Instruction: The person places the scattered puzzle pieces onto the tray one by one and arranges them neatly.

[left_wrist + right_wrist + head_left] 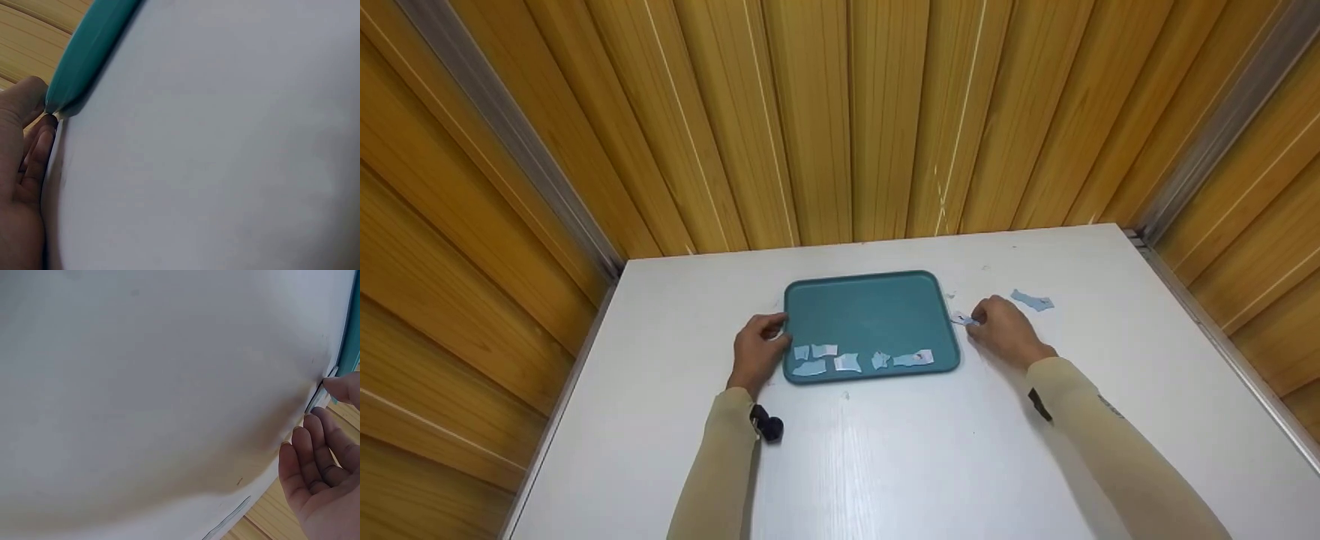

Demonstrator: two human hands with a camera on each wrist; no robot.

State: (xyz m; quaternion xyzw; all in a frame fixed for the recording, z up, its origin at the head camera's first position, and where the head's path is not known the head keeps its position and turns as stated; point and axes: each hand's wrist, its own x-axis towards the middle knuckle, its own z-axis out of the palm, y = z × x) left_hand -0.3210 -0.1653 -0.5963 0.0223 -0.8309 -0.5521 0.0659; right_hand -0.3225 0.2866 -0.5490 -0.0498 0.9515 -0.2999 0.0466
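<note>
A teal tray (855, 315) lies on the white table, with several torn pieces of light-blue paper (847, 363) along its near side. My left hand (757, 351) is at the tray's left edge, thumb and fingertips touching the rim (84, 62). Just off the tray's right edge, my right hand (1003, 330) pinches another torn paper piece (962, 319) between thumb and fingers. That piece shows edge-on as a thin strip (316, 396) in the right wrist view. Beyond the right hand lies one more torn paper piece (1033, 301), flat on the table.
The white table (900, 450) reaches back to a wood-patterned corrugated wall (825, 127), and similar panels stand at left and right. A dark round object (771, 429) sits at the left wrist. Small marks dot the tabletop.
</note>
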